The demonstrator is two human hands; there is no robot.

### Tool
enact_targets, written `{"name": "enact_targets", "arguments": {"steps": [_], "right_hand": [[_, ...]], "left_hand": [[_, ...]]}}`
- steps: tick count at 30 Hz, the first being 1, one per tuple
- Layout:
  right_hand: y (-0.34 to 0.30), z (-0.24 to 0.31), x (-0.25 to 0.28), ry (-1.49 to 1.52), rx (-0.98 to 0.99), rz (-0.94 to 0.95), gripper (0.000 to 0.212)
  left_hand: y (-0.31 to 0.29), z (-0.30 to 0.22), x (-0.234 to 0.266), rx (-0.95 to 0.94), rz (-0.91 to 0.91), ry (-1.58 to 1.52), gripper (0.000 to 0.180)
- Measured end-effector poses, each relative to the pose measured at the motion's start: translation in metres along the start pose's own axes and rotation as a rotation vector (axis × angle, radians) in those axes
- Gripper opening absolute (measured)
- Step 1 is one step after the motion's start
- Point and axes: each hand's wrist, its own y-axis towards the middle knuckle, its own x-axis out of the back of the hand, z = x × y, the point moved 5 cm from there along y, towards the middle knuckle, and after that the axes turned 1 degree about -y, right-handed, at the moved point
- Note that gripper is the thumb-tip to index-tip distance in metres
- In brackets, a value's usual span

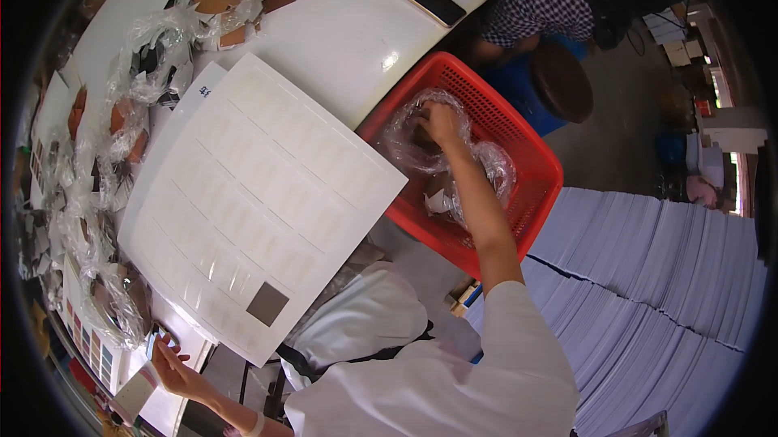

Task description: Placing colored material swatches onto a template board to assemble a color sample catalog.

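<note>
My right hand (440, 123) reaches down into a clear plastic bag (403, 139) inside a red plastic basket (536, 168). Its fingers are curled together over dark pieces in the bag, and what they grip is hidden. A second clear bag (496, 168) with pale pieces lies beside it. My left hand (172, 368) is at the lower left, fingers stretched and apart, close to the table edge and a small white card (134, 392). Between my hands lies a large white sheet (267, 186) with rows of slits. One dark grey-brown square (267, 304) sits near its lower corner.
Clear bags of brown and dark swatches (215, 0) crowd the table's left side. A phone (428, 0) lies at the table edge. Tall stacks of white sheets (648, 275) stand at right. A round brown stool (561, 79) and a person in checked clothing (539, 4) are beyond the basket.
</note>
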Motion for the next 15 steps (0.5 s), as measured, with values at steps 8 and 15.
{"name": "enact_targets", "arguments": {"steps": [8,15], "right_hand": [[-0.021,-0.013,0.047,0.476,-0.164,0.094,0.033],[-0.006,-0.008,0.004,-0.031,0.092,0.065,0.025]], "left_hand": [[-0.011,-0.178,-0.082,-0.079,0.502,-0.699,0.014],[-0.045,-0.351,-0.078,-0.808,1.071,-1.021,0.007]]}}
